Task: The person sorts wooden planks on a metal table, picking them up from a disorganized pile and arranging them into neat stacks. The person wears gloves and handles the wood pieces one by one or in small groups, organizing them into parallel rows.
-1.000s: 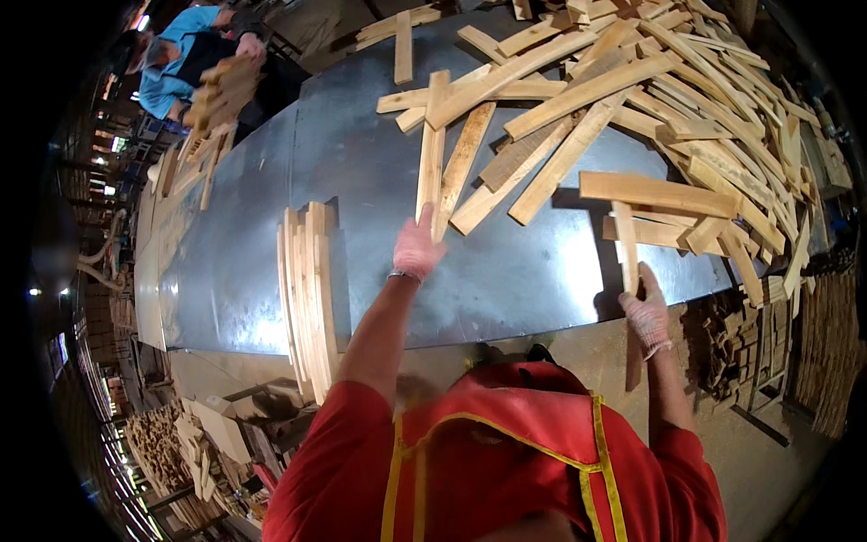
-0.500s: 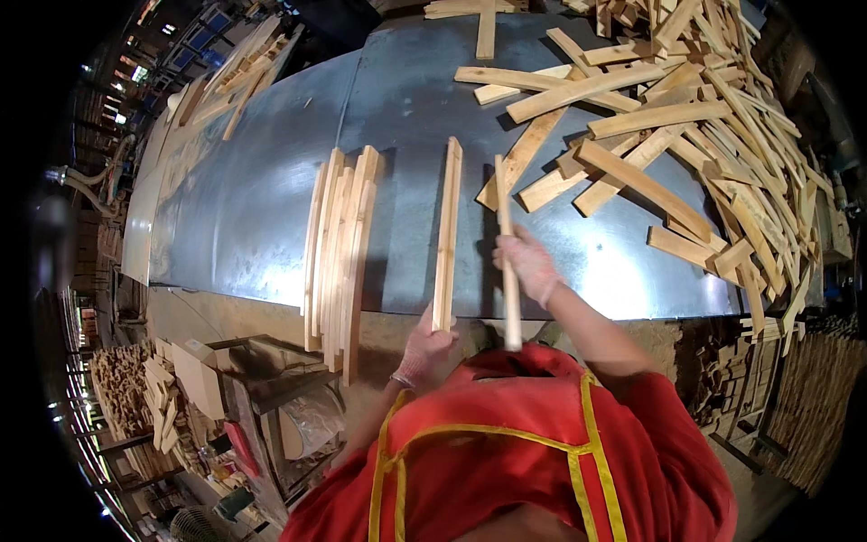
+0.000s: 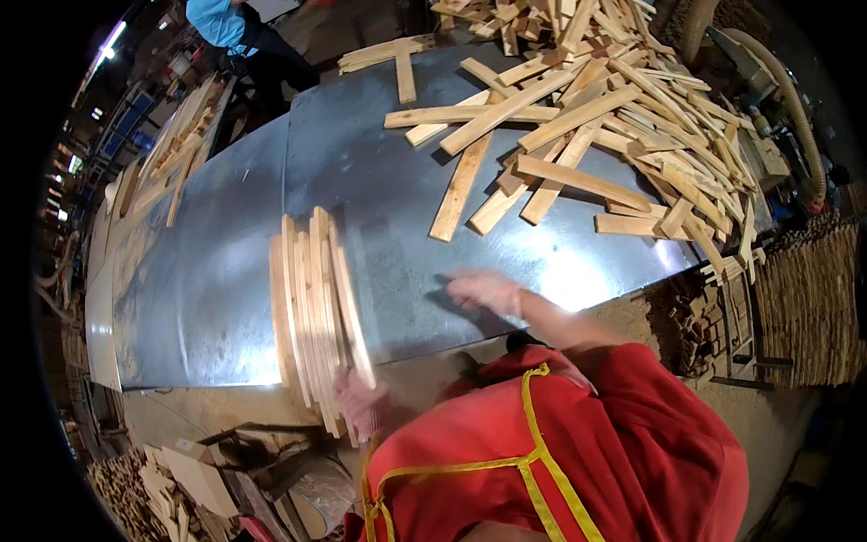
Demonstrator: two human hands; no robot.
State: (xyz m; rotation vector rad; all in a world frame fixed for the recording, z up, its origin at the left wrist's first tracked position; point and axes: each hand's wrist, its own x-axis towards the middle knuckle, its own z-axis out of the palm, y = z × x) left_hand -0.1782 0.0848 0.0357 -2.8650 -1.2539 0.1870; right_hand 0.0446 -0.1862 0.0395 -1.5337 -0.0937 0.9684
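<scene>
My left hand (image 3: 361, 405), in a pale pinkish glove and blurred, is closed at the near end of a wooden slat (image 3: 352, 307). That slat leans along the right side of a row of several slats (image 3: 302, 316) standing close together, their near ends past the table's front edge. Some of the left fingers are hidden. Over the front part of the metal table my right hand (image 3: 488, 294), gloved as well, is smeared by motion. It holds no slat, and its fingers look loosely stretched toward the left.
A big loose heap of wooden slats (image 3: 623, 135) covers the table's far right. The metal tabletop (image 3: 217, 262) reaches far left. A person in blue (image 3: 217, 23) stands beyond it. Stacked wood (image 3: 808, 307) is at right, a cardboard box (image 3: 199, 479) below left.
Both slats that were apart in my hands have gone left to the row; my left hand moved there with them. My right hand has let go. The view has shifted, and a person appears.
</scene>
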